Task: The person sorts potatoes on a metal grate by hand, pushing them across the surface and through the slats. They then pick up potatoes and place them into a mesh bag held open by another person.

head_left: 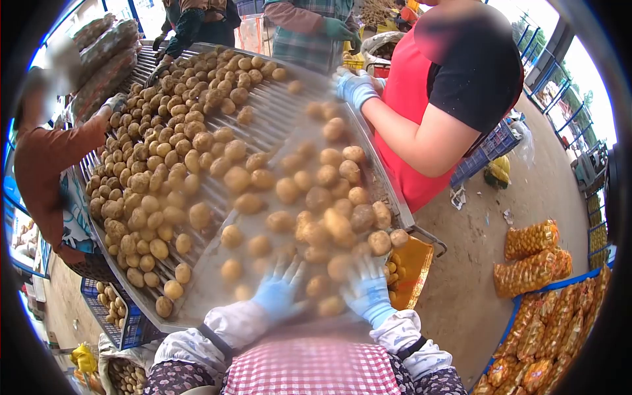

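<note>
Potatoes (339,227) lie over a metal sorting table (217,276) with a slatted roller section (273,108) and a smooth plate nearest me. My left hand (280,289), in a light-blue glove, rests on the plate with its fingers spread. A few potatoes sit just ahead of it and to its right. My right hand (367,293), gloved alike, is open beside the plate's right side, with potatoes in front of its fingertips and to its left. Neither hand is wrapped around a potato. Some potatoes and fingertips are blurred.
An orange-yellow bag (415,270) with potatoes hangs at the table's right corner. A blue crate (108,313) stands at lower left. Co-workers stand at the left, far end and right, one in a red apron (405,85). Filled net bags (533,263) lie on the right.
</note>
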Demonstrator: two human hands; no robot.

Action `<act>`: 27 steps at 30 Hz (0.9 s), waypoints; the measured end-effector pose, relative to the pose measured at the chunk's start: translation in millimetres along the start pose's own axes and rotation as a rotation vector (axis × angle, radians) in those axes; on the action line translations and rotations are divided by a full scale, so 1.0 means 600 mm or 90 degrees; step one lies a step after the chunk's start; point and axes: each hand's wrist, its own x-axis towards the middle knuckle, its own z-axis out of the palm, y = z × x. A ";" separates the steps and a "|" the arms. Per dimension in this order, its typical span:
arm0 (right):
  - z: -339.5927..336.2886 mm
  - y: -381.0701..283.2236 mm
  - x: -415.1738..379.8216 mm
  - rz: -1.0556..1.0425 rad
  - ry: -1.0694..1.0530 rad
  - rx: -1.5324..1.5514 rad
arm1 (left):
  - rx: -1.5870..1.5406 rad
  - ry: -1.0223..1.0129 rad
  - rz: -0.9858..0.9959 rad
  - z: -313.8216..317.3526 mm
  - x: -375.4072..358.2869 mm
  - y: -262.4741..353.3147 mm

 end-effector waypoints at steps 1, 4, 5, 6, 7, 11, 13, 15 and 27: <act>-0.015 0.004 -0.004 0.012 0.060 -0.005 | 0.002 0.032 0.039 0.017 0.016 0.002; -0.025 0.000 0.023 0.011 0.193 0.011 | 0.014 0.050 0.063 0.037 0.060 0.033; -0.013 -0.006 0.033 -0.036 0.219 0.019 | -0.004 0.101 0.070 0.043 0.068 0.038; -0.015 -0.011 0.036 -0.044 0.177 0.025 | -0.039 0.117 0.115 0.044 0.068 0.035; -0.018 -0.016 0.039 -0.052 0.136 0.033 | -0.070 0.133 0.160 0.041 0.065 0.026; -0.019 0.027 0.027 -0.056 0.071 0.098 | -0.141 0.210 0.160 -0.034 0.003 0.010; -0.010 0.068 0.023 -0.056 0.099 0.175 | -0.129 0.269 0.035 -0.058 -0.032 -0.008; -0.025 0.078 0.073 0.020 0.191 0.228 | -0.129 0.351 -0.104 -0.044 -0.049 -0.047; -0.010 -0.033 0.129 0.009 -0.046 0.146 | -0.011 0.212 -0.198 0.005 -0.070 -0.046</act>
